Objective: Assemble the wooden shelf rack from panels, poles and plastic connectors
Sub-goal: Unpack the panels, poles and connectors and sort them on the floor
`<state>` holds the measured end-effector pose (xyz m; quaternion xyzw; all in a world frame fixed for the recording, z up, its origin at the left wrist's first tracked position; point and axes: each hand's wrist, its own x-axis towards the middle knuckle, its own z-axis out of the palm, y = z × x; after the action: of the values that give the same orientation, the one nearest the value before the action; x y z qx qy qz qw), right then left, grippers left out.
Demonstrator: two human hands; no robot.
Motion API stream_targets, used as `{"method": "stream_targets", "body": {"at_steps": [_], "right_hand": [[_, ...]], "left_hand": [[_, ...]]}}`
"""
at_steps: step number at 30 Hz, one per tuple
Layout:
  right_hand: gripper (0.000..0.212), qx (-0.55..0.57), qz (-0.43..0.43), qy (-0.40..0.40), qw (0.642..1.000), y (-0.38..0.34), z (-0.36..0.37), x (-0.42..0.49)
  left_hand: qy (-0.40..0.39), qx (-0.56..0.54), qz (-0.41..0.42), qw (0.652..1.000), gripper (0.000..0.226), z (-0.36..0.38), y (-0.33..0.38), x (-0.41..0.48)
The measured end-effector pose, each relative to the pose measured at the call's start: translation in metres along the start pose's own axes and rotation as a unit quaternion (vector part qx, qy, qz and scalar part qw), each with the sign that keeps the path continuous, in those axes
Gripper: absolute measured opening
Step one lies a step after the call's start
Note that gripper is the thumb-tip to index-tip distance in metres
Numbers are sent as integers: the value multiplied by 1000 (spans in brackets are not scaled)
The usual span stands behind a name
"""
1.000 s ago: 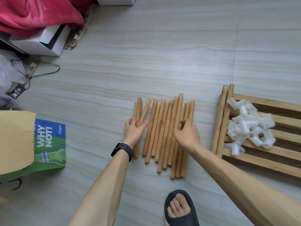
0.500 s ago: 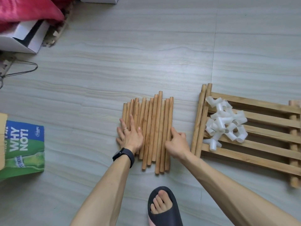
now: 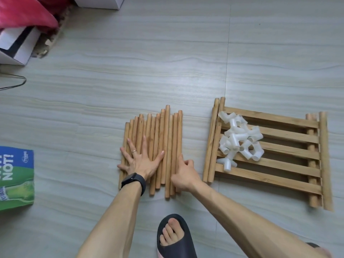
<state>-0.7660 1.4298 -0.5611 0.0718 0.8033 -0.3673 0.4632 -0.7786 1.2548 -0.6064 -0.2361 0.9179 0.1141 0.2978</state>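
Several wooden poles [image 3: 163, 131] lie side by side on the floor in a tight row. My left hand [image 3: 141, 161] lies flat on the left part of the row, fingers spread. My right hand [image 3: 184, 172] presses against the row's right side, fingers curled with the index finger on the outermost pole. To the right lies a slatted wooden panel [image 3: 279, 162] with poles along its left and right ends. A heap of white plastic connectors [image 3: 240, 140] sits on the panel's left half.
A green and blue carton [image 3: 14, 179] lies at the left edge. White boxes [image 3: 16, 47] and red cloth [image 3: 26, 13] fill the top left corner. My foot in a black slipper [image 3: 175, 239] stands just below the poles.
Both hands have pushed the poles closer together into a tighter, straighter row. My left hand has spread flat over the poles, and the camera view has shifted right.
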Motion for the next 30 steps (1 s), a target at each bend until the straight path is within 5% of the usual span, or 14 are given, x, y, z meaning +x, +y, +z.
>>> {"method": "stream_targets", "body": {"at_steps": [9, 18, 24, 30], "right_hand": [[75, -12, -42, -38, 998, -12, -36, 10], [50, -186, -84, 41, 978, 51, -146, -79], [84, -155, 5, 217, 964, 129, -210, -104], [121, -234, -22, 175, 956, 151, -202, -62]], "left_hand": [[19, 14, -2, 1000, 94, -36, 2, 17], [85, 7, 213, 973, 87, -64, 112, -22], [41, 77, 353, 932, 89, -66, 212, -73], [-18, 166, 333, 928, 82, -16, 254, -92]]}}
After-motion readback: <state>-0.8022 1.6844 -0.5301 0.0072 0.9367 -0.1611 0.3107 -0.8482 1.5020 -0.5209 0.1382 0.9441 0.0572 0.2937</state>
